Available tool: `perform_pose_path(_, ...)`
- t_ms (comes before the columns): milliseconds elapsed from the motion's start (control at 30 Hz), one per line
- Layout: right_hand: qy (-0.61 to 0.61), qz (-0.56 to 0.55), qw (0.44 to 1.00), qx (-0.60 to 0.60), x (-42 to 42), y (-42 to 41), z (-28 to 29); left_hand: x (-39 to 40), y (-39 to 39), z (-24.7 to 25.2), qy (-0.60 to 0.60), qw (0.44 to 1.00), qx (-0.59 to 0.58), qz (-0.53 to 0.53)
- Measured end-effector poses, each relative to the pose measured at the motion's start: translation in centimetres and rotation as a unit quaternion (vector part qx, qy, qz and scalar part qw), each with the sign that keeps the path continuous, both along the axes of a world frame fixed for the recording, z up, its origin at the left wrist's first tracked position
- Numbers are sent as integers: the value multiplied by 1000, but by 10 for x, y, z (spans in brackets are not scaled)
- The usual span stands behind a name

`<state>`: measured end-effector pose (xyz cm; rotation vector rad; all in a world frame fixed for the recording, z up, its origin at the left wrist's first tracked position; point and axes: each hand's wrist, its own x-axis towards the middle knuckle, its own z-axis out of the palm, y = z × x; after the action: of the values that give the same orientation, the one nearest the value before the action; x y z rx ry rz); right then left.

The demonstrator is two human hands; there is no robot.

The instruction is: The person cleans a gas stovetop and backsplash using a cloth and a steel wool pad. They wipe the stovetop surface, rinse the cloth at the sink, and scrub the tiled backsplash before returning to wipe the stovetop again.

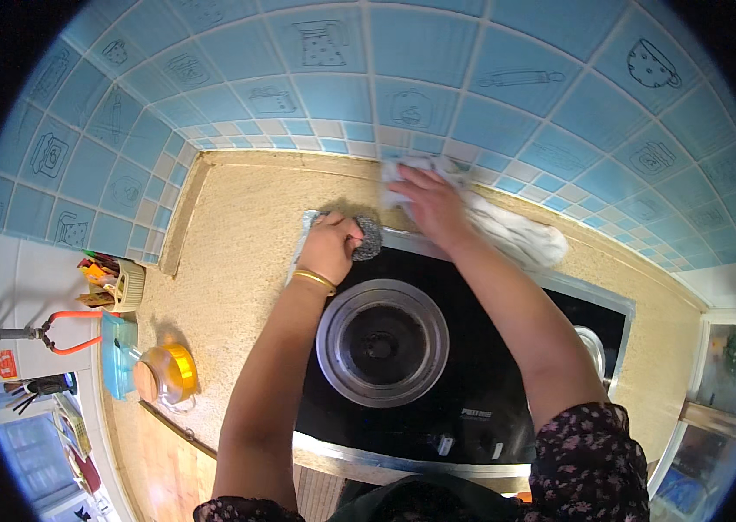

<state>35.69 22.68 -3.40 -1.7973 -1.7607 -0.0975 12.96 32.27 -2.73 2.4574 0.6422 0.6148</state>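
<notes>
My left hand (330, 246), with a yellow bangle at its wrist, is closed around a grey steel-wool scourer (369, 239) at the back left corner of the black gas hob (472, 365). Farther right, my right hand (432, 203) presses a white cloth (518, 233) against the raised ledge (342, 166) below the tiles. Its fingers lie spread over the bunched end, which is slightly blurred. The rest of the cloth trails along the back of the hob. A round metal burner ring (382, 398) surrounds the left burner, between my forearms.
A glass jar with a wooden lid (169, 375) and yellow contents stands on the speckled counter (224, 215) at left. Behind it are a blue plastic container (117, 355) and a basket of packets (130, 286). My right forearm partly covers the right burner ring (591, 349). Blue tiles (426, 46) line the wall.
</notes>
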Motion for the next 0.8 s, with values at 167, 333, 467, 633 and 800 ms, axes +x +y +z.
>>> perform_pose_path(167,77,164,983,-27,-73,137,-10,-39,-9,17,-60,997,21,53)
perform_pose_path(333,96,180,971,-124,-141,186,-27,-130,-20,39,-105,976,4,193)
perform_pose_path(467,208,181,936,-220,-130,145,-22,-192,-29,33,-105,956,-85,260)
perform_pose_path(633,230,187,938,-181,-39,10,-12,-224,-39,24,-119,942,-144,280)
perform_pose_path(800,210,84,968,-110,85,-187,-6,-212,-39,42,-113,936,-166,289)
